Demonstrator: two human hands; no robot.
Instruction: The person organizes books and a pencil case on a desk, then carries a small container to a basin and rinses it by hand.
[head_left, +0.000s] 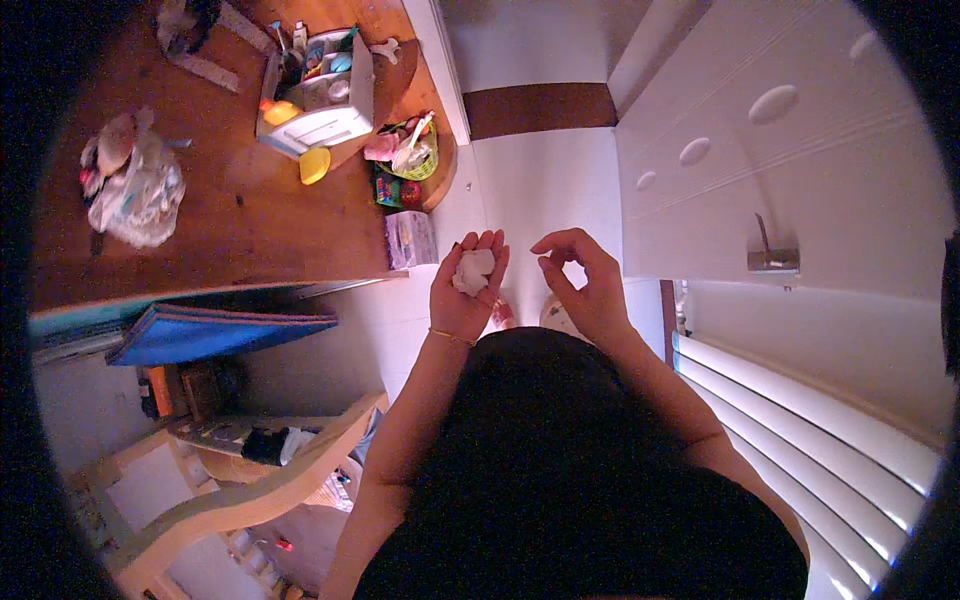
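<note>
My left hand [462,298] is turned palm up in front of my body, its fingers loosely cupped. A crumpled, whitish piece [473,270] lies in its palm; it looks like paper or tissue, but I cannot tell which. A thin yellowish band circles that wrist. To its right, my right hand [592,278] is raised with curled fingers. Its thumb and index fingertips are close together with a small gap, and nothing shows between them. The two hands are apart.
At upper left, a wooden tabletop [250,225] carries a white organizer [340,125], a green basket [425,160] and a plastic bag bundle [140,190]. A clear box [410,240] is at its edge. A white door [710,190] and white radiator [800,430] stand right.
</note>
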